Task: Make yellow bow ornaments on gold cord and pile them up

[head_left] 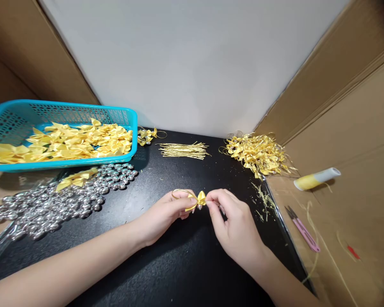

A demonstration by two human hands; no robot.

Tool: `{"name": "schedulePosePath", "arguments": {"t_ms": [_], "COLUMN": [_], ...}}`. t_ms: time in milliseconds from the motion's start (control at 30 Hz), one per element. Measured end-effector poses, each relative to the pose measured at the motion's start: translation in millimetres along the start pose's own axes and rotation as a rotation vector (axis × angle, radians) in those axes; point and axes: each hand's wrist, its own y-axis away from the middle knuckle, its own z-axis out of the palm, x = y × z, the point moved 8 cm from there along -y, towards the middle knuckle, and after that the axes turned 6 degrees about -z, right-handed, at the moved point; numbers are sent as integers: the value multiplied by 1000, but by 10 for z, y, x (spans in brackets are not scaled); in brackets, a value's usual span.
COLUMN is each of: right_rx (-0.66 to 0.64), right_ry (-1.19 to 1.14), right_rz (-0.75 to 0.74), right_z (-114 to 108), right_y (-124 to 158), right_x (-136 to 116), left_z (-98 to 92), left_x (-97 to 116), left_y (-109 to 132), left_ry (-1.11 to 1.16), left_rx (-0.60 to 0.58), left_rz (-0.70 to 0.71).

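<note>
A small yellow ribbon bow [201, 198] is pinched between the thumb and fingers of my left hand [176, 206], above the black tabletop. Gold cord [178, 190] loops up from the bow over my left fingers. Just under the bow's knot a small silver bead [199, 207] shows in part. My right hand [232, 213] has thumb and forefinger pressed together at the bow's right edge; its other fingers are curled. What exactly lies between those right fingertips is partly hidden.
A blue basket [135, 132] of yellow bows stands left, with shiny silver beads [60, 202] before it. Gold cord pieces [184, 150] lie behind my hands. At right are finished-looking bows [257, 153], cord scraps [264, 202], pink-handled snips [304, 232] and a tube [316, 179].
</note>
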Motion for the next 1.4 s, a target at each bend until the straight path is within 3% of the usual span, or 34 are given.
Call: {"name": "schedulePosePath", "arguments": {"t_ms": [400,567,867,1100,1300,1400], "right_rx": [36,65,58,56,329,353], "right_ry": [-178,-305,-315,-284,14,124], "right_rz": [151,249,249,213,34,-85], "right_z": [115,123,137,216,2,15], "right_y": [38,64,62,52,131,150], "right_x": [127,272,308,275,83,-55], "left_z": [8,-81,-116,-93,-174,-164], "left_x": [-59,2,15,27,73,162], "left_y": [-23,-35,-38,-39,-39,15], "left_ry": [16,25,-25,-104,-281,-495], "left_rx": [-17,40,59,62,172,229], "left_rz": [-37,42,63,78,147,254]}}
